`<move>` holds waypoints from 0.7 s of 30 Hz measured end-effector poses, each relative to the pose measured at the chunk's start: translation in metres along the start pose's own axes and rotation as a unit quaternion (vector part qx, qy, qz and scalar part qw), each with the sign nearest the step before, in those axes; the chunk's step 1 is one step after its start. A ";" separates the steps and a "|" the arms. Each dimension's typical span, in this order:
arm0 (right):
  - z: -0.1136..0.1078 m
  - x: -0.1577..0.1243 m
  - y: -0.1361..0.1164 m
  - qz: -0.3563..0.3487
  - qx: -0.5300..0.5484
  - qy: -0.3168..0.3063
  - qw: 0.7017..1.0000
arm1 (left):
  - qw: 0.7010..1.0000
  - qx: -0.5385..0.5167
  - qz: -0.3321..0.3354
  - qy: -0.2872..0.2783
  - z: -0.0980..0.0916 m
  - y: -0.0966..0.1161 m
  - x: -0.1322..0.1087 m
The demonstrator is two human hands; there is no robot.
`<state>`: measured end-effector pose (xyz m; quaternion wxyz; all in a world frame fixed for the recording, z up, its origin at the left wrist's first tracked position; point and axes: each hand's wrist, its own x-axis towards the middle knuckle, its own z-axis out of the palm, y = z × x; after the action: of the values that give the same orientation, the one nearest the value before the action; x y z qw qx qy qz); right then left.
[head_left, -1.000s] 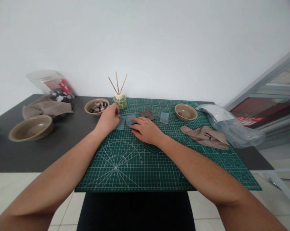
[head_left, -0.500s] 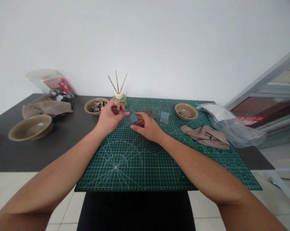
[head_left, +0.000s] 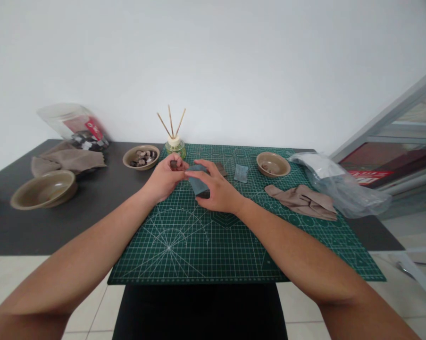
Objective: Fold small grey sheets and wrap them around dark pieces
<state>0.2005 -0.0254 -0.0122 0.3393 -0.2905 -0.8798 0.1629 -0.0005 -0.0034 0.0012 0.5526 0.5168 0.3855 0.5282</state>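
Observation:
Above the green cutting mat [head_left: 184, 255], my two hands meet. My right hand [head_left: 218, 186] is closed around a blue-grey square sheet [head_left: 197, 182] that looks like sandpaper, which bends between thumb and fingers. My left hand [head_left: 168, 177] has its fingers curled round a small dark piece [head_left: 173, 164], and its fingertips touch the sheet's left edge. Just behind my right hand lies a brown square sheet [head_left: 220, 169], partly hidden. A second blue-grey square [head_left: 241, 173] rests flat on the mat to its right.
A bowl [head_left: 127, 163] of small dark and pale pieces stands left, near a reed diffuser [head_left: 175, 145]. Another bowl [head_left: 287, 166] sits right, beside a brown cloth [head_left: 303, 202] and plastic bag [head_left: 343, 189]. Far left are a larger bowl [head_left: 18, 200], cloth [head_left: 71, 163] and clear container [head_left: 62, 113].
My right hand has moved onto the blue-grey sheet and now grips it, bending it. My left hand has shifted slightly down and keeps the small dark piece.

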 end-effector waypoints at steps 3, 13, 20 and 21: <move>0.001 0.000 0.003 0.005 -0.011 0.012 1.000 | 0.999 -0.039 -0.036 -0.010 0.000 0.001 -0.001; -0.008 0.001 -0.004 0.035 -0.001 0.051 0.998 | 0.998 -0.024 -0.044 -0.025 -0.004 0.007 0.001; -0.006 0.002 -0.004 0.090 0.023 -0.087 0.992 | 0.996 0.077 0.000 -0.036 -0.004 0.001 0.002; -0.006 0.002 -0.004 0.093 0.030 -0.076 0.992 | 0.995 0.095 0.013 -0.037 -0.005 0.000 0.002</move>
<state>0.2019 -0.0269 -0.0050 0.2637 -0.3478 -0.8666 0.2418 -0.0047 -0.0003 0.0007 0.5080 0.5913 0.4063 0.4768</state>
